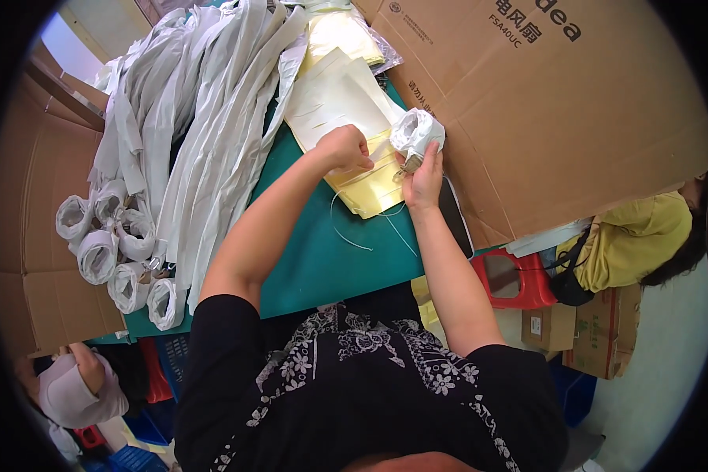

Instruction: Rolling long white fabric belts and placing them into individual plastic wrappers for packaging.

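I observe the right hand (424,182) gripping a white, ring-shaped roll (429,129). Left hand (345,148) — fingers pinched, contents unclear — over flat yellow sheets (376,193).

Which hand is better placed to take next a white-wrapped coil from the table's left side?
Probably the left hand: it is nearer to those coils, while the right hand is farther and holds another white-wrapped coil. Whether the left pinches anything is unclear.

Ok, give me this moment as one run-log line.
left hand: fingers curled over sheets, contents unclear | right hand: holds white roll | green table: white strips, more rolls at left
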`<state>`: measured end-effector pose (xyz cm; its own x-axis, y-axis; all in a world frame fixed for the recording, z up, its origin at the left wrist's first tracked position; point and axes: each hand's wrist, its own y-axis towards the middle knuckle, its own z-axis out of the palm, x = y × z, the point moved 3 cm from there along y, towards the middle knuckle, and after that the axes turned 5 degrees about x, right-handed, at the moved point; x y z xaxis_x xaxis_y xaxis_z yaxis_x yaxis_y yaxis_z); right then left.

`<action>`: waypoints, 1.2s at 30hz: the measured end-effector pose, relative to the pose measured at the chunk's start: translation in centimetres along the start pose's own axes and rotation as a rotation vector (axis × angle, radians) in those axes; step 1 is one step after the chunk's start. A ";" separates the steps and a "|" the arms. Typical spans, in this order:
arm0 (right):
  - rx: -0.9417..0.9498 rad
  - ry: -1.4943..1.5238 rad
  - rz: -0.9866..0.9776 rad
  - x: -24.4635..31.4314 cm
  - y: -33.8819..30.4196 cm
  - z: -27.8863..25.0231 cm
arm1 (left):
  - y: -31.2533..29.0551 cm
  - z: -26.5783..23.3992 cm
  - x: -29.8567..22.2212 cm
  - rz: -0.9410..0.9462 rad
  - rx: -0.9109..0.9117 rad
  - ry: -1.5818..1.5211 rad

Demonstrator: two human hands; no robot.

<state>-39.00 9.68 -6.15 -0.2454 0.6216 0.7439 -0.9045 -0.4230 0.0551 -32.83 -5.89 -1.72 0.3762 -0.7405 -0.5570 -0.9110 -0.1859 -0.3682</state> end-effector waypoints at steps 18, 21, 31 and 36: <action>0.184 -0.181 -0.028 -1.1 0.3 0.2 | -9.4 -6.4 7.4 0.603 -0.133 -1.480; 0.204 -0.380 -0.050 -0.6 0.0 0.9 | -15.0 -9.9 14.6 0.945 -0.401 -1.836; 0.560 -0.949 -0.111 3.1 -4.8 9.7 | -21.6 -3.8 0.1 0.324 -0.482 -0.956; 0.802 -1.096 -0.277 4.5 -9.4 13.2 | -22.3 -1.1 -1.0 0.201 -0.579 -0.825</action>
<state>-27.00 7.75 5.47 0.6415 0.0754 0.7634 -0.3407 -0.8636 0.3716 -13.03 -1.71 7.85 0.0075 -0.1582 -0.9874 -0.8295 -0.5524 0.0822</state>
